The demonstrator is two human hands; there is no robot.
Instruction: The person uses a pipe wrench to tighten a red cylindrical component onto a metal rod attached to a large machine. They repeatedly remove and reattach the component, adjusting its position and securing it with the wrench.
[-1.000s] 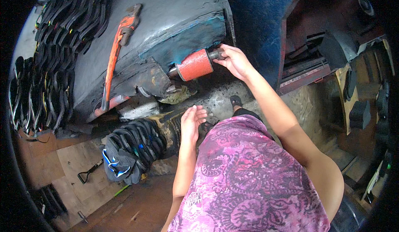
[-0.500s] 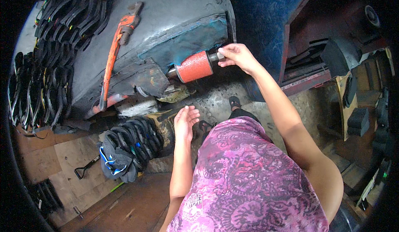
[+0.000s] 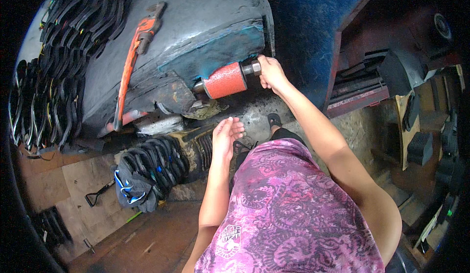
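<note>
A red, grainy sanding drum (image 3: pixel 225 81) sits on a horizontal threaded shaft at the front of the grey machine housing. At the shaft's right end is a hex nut (image 3: pixel 256 67). My right hand (image 3: pixel 272 73) is closed around the nut's outer end, fingers curled and partly hidden. My left hand (image 3: pixel 227 135) hovers below the drum, touching nothing, its fingers slightly bent and apart. An orange pipe wrench (image 3: pixel 129 67) lies on the housing to the left, jaw end away from me.
Many black curved pieces are stacked on the left (image 3: pixel 46 102). A bundle of similar dark pieces (image 3: pixel 156 163) stands below the housing, with a grey-blue cloth (image 3: pixel 132 190) over its end. A blue panel (image 3: pixel 308 33) rises at the right, near my right arm. Dark shelving (image 3: pixel 435 126) is further right.
My right hand has gone from a fingertip pinch on the nut to a curled grip at its end. The left hand has risen slightly to the right. The view has shifted a little.
</note>
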